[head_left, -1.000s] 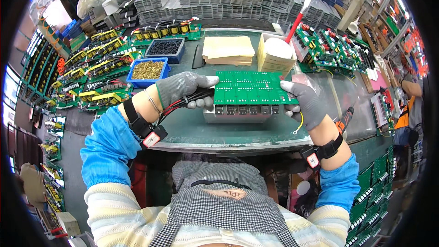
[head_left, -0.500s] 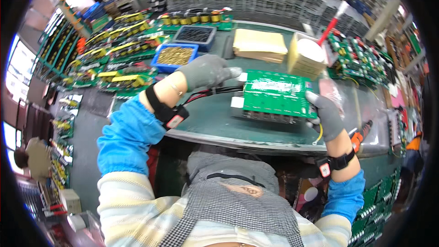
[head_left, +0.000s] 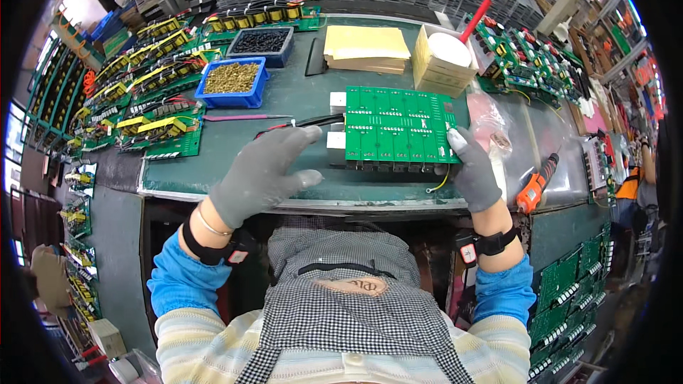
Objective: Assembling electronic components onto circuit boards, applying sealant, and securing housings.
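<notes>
A green circuit board (head_left: 398,124) lies face-up over the green work mat, with dark parts showing under its near edge and white blocks at its left end. My right hand (head_left: 475,174), in a grey glove, grips its right edge, thumb on top and the other fingers partly hidden. Black and red wires (head_left: 313,121) run out from the board's left side. Left of the board, my gloved left hand (head_left: 263,174) hovers near the bench edge, fingers apart and holding nothing. A yellow wire (head_left: 441,180) dangles beside my right hand.
Blue bins hold brass-coloured parts (head_left: 231,78) and black parts (head_left: 262,41). Behind the board are a stack of yellow sheets (head_left: 366,46) and a box with a white roll (head_left: 445,64). An orange power screwdriver (head_left: 533,188) lies at right. Boards with yellow components (head_left: 153,131) fill the left.
My left hand has come away from the wires and the board's left end toward the bench edge, its fingers spreading. My right hand keeps hold of the board, which now looks flatter.
</notes>
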The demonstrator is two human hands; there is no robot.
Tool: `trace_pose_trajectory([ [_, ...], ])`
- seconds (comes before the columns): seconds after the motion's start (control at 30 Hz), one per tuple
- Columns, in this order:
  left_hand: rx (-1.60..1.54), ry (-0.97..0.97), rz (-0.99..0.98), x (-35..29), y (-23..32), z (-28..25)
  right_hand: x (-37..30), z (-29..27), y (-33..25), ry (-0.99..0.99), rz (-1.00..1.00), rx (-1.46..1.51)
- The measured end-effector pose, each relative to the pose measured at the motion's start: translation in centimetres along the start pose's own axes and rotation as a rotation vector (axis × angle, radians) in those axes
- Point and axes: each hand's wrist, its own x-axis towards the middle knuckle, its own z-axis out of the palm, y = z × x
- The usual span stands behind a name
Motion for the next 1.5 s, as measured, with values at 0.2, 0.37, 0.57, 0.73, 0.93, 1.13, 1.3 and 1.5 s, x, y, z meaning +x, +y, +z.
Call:
trace_pose_trajectory([
  [0.2,-0.121,-0.033,-0.072,1.7,-0.7,2.3,-0.2,0.5,0.4,0.081,-0.048,-0.006],
  [0.37,-0.295,-0.040,-0.206,2.4,-0.3,3.1,-0.2,1.1,0.7,0.078,-0.115,0.095],
  [0.57,0.052,0.061,0.116,2.7,-1.1,3.8,-0.5,1.7,0.6,0.161,-0.098,0.099],
  [0.73,-0.018,0.041,0.119,3.0,-1.3,4.0,-0.4,1.7,1.1,0.252,-0.196,-0.141],
  [0.93,0.001,-0.008,0.114,2.8,-0.1,3.5,-0.4,2.1,0.0,0.217,-0.177,-0.123],
  [1.13,0.054,-0.046,0.158,3.2,-0.1,3.1,-0.1,2.6,0.8,0.345,-0.217,-0.203],
  [1.3,0.083,-0.119,0.187,3.9,0.2,2.2,0.1,2.6,0.6,0.347,-0.206,-0.154],
  [1.5,0.059,-0.097,0.166,3.6,0.2,2.3,0.3,2.6,0.2,0.304,-0.121,0.059],
])
